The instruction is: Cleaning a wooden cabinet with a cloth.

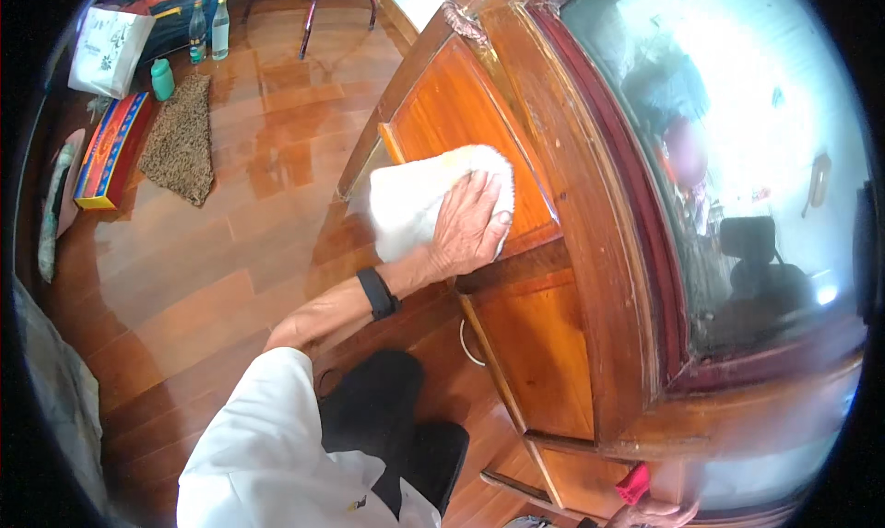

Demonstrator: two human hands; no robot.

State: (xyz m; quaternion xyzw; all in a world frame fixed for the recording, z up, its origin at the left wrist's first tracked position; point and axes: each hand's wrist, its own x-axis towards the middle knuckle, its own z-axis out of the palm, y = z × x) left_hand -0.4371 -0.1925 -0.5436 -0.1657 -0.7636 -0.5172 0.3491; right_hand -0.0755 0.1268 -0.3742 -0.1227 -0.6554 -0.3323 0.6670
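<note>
My left hand [470, 224] lies spread on a folded white cloth [408, 196], pressing it against an orange-brown wood panel [449, 106]. The cloth's left part hangs past the panel's edge and looks slightly blurred. The panel belongs to a wooden frame [588, 203], perhaps a door, around a large reflective glass pane [747, 134]. At the bottom right, my right hand [653, 513] is partly cut off by the picture's edge. It rests by the frame's lower part, close to a crumpled red-pink piece of fabric [632, 484]; whether it grips anything is unclear.
Glossy wood floor [228, 251] spreads to the left. Along the far left are a colourful long box [114, 151], a brown shaggy mat [181, 141], a green bottle [162, 79], two clear bottles [220, 29] and a white bag [110, 51]. Dark metal legs [312, 16] stand at the top.
</note>
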